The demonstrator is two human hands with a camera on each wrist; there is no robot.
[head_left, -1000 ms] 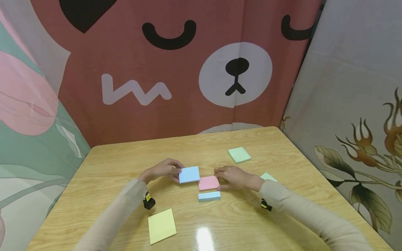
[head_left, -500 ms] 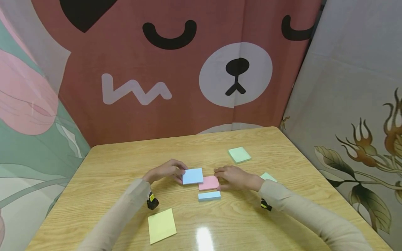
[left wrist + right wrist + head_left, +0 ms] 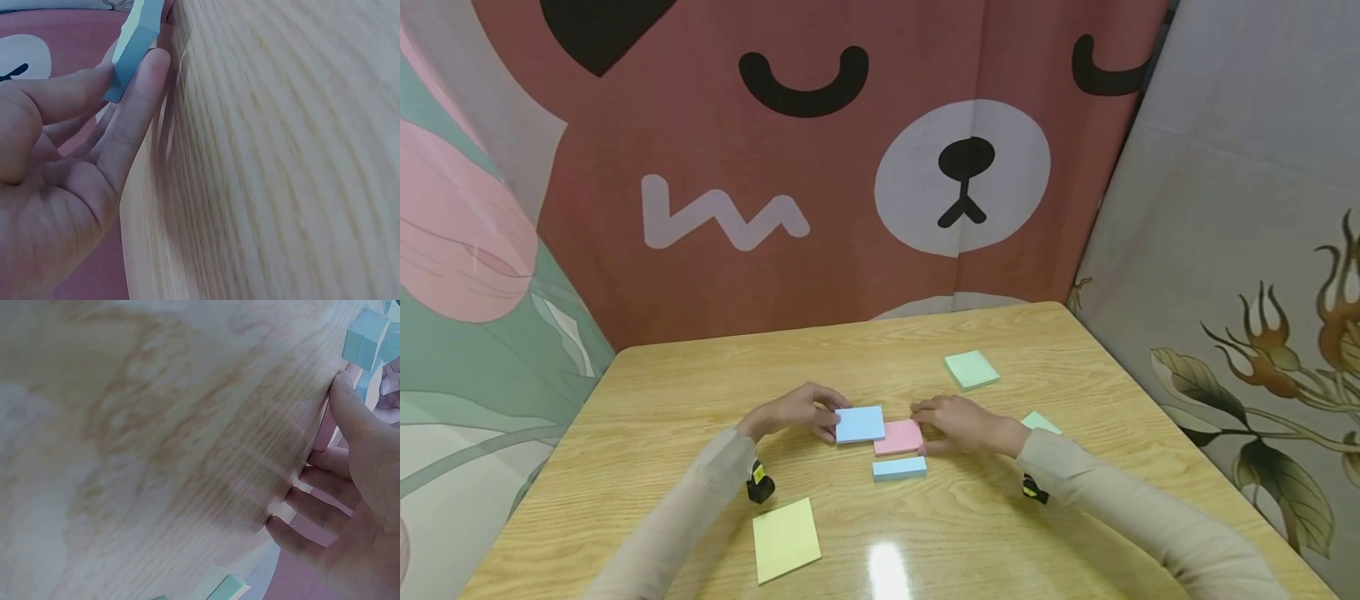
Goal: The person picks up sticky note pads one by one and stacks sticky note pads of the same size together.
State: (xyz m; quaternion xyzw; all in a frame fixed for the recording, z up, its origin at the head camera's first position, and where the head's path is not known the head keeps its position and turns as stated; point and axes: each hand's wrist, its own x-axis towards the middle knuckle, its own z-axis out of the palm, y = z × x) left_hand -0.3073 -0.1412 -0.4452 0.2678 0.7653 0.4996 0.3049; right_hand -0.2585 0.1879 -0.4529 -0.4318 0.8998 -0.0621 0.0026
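Note:
My left hand point(image 3: 801, 411) pinches a blue sticky note pad point(image 3: 860, 424) by its left side, thumb on one face and fingers beyond. In the left wrist view the blue pad point(image 3: 139, 47) is tilted above the wooden table. Its right corner overlaps a pink sticky note pad point(image 3: 901, 437) in the head view; whether they touch I cannot tell. The right hand point(image 3: 964, 423) holds the pink pad at its right end, thumb at the near corner and index finger at the far one. The other right fingertips point(image 3: 273, 522) rest on the table.
A narrow light blue block of notes point(image 3: 899, 469) stands just in front of the pink pad. A yellow pad point(image 3: 787, 540) lies near the left forearm. Green pads lie at the right: one farther back point(image 3: 972, 370), another point(image 3: 1042, 422) partly behind the right sleeve.
The left hand has carried the blue pad a little to the right, over the pink pad's left corner, then slightly nearer. The right hand has stayed in place.

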